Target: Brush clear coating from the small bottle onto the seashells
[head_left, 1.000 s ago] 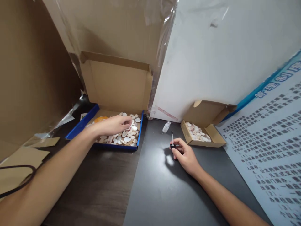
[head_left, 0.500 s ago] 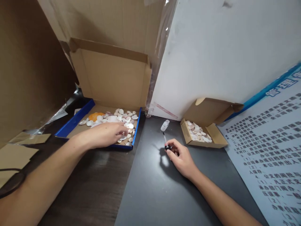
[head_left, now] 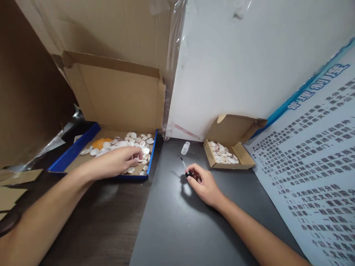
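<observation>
1 head camera looks forward and down, near the desk (head_left: 177, 221).

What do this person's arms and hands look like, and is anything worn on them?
Both forearms are bare as far as the picture shows: no sleeves, gloves, watch or bands. The left hand and right hand show no rings or markings that can be made out. The arms are slim and enter from the bottom corners.

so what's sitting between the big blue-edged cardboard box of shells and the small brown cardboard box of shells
In the head view, a small clear bottle stands on the dark mat between the blue-edged box and small brown box.
</observation>
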The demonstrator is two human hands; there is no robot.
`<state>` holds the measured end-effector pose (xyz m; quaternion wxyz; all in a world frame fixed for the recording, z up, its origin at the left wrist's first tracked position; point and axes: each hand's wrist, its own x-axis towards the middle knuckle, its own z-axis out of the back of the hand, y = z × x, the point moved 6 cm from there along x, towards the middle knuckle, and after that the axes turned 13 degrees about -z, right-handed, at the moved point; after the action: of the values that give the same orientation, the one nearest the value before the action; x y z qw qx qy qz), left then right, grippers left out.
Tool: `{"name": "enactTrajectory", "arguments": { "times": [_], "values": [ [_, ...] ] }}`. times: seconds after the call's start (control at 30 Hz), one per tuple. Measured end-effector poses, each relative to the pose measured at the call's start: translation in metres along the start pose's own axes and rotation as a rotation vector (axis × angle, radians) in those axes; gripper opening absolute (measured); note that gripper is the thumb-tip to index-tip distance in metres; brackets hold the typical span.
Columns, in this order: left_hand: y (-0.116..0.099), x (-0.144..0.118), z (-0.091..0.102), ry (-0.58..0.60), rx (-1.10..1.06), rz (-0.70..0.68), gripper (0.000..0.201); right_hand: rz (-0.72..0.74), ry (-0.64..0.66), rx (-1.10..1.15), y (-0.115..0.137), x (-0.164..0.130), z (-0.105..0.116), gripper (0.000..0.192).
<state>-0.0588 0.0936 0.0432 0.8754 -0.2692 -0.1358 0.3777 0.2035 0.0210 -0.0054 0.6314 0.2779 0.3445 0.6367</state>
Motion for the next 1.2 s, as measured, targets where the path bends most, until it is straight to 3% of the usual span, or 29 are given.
{"name": "enactTrajectory", "arguments": {
  "times": [0.13,0.23,0.43,0.6,0.83,0.97,1.1,1.2],
  "values": [
    [-0.025,-0.003,-0.002,0.046,-0.277,0.007,0.026,-0.003,0.001,0.014,-0.001,0.001,0.0,0.012],
    [-0.053,-0.001,-0.018,0.071,-0.539,-0.031,0.025,-0.009,-0.006,0.027,-0.002,0.001,0.0,0.012],
    [-0.082,0.017,-0.059,0.077,-0.634,-0.089,0.014,-0.017,-0.032,0.098,-0.003,-0.007,0.004,0.011],
    [-0.079,0.033,-0.082,-0.046,-0.738,0.038,0.006,-0.131,-0.071,0.319,-0.011,-0.021,0.007,0.017],
    [-0.069,0.037,-0.096,-0.149,-0.937,0.077,0.02,-0.075,-0.166,0.289,-0.005,-0.029,0.017,0.028],
    [-0.066,0.03,-0.105,-0.132,-1.056,0.104,0.024,-0.09,-0.189,0.368,-0.012,-0.033,0.018,0.024],
    [-0.07,0.028,-0.11,-0.069,-1.016,0.111,0.029,-0.087,-0.143,0.355,-0.018,-0.035,0.012,0.023],
    [-0.071,0.029,-0.111,-0.016,-0.96,0.109,0.031,-0.043,-0.182,0.29,-0.012,-0.028,0.023,0.024]
  ]
}}
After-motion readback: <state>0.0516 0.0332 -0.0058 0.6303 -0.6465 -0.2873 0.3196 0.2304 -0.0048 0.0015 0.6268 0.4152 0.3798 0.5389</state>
